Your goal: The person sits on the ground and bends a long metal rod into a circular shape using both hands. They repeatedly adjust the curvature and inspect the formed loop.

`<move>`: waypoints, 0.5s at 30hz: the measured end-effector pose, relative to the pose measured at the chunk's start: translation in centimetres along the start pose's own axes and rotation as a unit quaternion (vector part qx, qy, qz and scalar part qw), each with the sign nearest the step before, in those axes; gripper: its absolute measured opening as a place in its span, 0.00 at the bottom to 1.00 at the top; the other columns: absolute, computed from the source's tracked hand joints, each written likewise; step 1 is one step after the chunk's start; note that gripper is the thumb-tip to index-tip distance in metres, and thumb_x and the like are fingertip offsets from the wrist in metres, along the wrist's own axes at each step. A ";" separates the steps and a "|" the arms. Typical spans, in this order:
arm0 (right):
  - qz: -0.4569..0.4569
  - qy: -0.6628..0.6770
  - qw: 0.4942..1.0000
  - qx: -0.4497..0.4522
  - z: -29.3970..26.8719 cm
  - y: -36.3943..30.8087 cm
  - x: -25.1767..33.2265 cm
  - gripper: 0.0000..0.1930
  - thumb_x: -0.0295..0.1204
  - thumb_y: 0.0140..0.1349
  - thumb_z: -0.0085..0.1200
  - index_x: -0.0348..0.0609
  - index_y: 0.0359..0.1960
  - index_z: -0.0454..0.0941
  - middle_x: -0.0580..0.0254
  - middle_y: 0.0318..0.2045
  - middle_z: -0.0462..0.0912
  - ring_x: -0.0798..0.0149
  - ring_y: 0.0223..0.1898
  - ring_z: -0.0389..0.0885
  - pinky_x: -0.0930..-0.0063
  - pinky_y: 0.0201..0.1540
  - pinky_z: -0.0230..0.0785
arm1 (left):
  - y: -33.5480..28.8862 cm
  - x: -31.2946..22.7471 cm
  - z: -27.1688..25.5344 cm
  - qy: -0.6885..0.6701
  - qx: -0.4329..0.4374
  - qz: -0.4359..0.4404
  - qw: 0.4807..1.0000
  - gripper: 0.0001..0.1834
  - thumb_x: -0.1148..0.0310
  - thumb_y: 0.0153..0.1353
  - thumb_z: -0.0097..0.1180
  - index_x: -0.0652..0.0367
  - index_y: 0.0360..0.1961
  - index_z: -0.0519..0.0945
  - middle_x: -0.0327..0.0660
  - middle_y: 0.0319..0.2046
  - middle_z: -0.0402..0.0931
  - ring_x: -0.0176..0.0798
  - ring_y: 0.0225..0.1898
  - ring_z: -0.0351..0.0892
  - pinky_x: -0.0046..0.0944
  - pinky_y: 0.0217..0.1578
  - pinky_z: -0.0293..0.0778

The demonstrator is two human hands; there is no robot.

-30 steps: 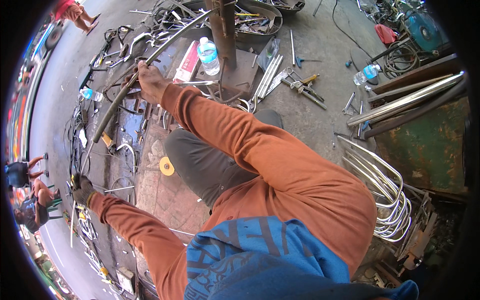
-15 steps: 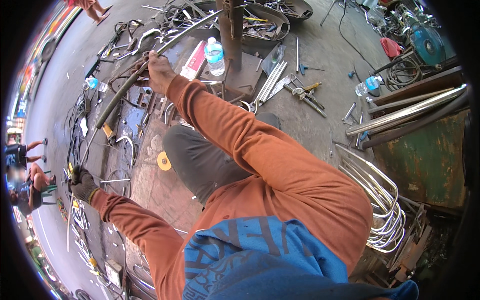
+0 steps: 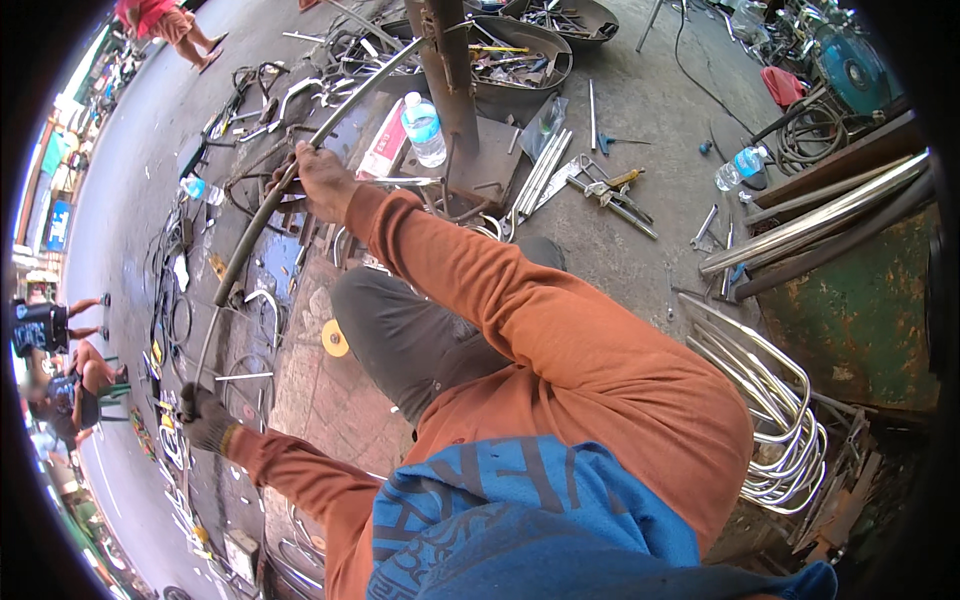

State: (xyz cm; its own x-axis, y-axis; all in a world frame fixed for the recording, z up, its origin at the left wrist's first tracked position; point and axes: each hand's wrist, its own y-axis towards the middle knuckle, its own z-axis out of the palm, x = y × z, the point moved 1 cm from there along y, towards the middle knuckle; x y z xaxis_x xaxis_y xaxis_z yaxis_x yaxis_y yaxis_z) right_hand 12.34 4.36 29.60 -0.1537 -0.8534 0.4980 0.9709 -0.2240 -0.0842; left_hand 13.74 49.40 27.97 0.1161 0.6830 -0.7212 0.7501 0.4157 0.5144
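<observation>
Tubing [image 3: 246, 243], long, slim and dull grey, runs slantwise above the littered ground at the person's front left; it bends slightly near its middle, looks darker and thicker along its lower stretch, and ends there in a clean step where a thinner, paler rod [image 3: 207, 346] comes out in line with it. Its upper end reaches a rusty post [image 3: 450, 90], though whether the two touch is hard to tell. The bare right hand [image 3: 322, 182] has its grip wrapped around the middle of the tubing, while the left hand [image 3: 208, 418], in a dark knitted glove, has its grip closed about the rod's lower end. Just beyond the right hand stand a red-and-white box [image 3: 386, 148] and a water bottle [image 3: 424, 130] with a blue label. A yellow disc [image 3: 334, 338] lies beside the person's knee, and bent shiny tubes [image 3: 775, 400] are heaped well apart, on the right.
</observation>
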 end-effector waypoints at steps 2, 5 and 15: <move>-0.005 0.011 1.000 -0.020 1.0 1.0 -0.5 0.16 0.45 0.69 0.31 0.47 0.34 0.64 0.60 0.26 0.76 0.56 0.31 0.80 0.49 0.35 0.75 | 3.8 -2.1 2.0 0.011 0.001 0.038 0.999 0.16 0.61 0.47 0.61 0.67 0.27 0.81 0.47 0.25 0.81 0.45 0.28 0.79 0.40 0.33 0.74; 0.007 0.011 1.000 0.019 2.4 2.1 -1.7 0.16 0.44 0.70 0.30 0.48 0.35 0.65 0.59 0.28 0.77 0.58 0.31 0.80 0.48 0.36 0.74 | 9.1 -3.1 4.8 0.165 -0.022 0.052 0.985 0.28 0.47 0.39 0.65 0.67 0.25 0.81 0.52 0.25 0.80 0.53 0.30 0.80 0.45 0.33 0.73; -0.009 0.018 1.000 0.000 2.5 5.1 -2.5 0.18 0.45 0.70 0.28 0.47 0.36 0.66 0.59 0.29 0.77 0.59 0.31 0.80 0.48 0.35 0.73 | 12.0 -3.1 10.4 0.093 -0.003 0.096 0.991 0.18 0.62 0.49 0.56 0.72 0.26 0.77 0.53 0.25 0.79 0.49 0.28 0.80 0.46 0.35 0.75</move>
State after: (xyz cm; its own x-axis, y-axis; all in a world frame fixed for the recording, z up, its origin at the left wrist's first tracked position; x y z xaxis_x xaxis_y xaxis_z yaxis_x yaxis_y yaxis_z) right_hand 18.12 6.57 30.07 -0.1768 -0.8657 0.4684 0.9682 -0.2386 -0.0756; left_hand 29.16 45.98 31.57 0.1333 0.8488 -0.5117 0.7224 0.2703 0.6365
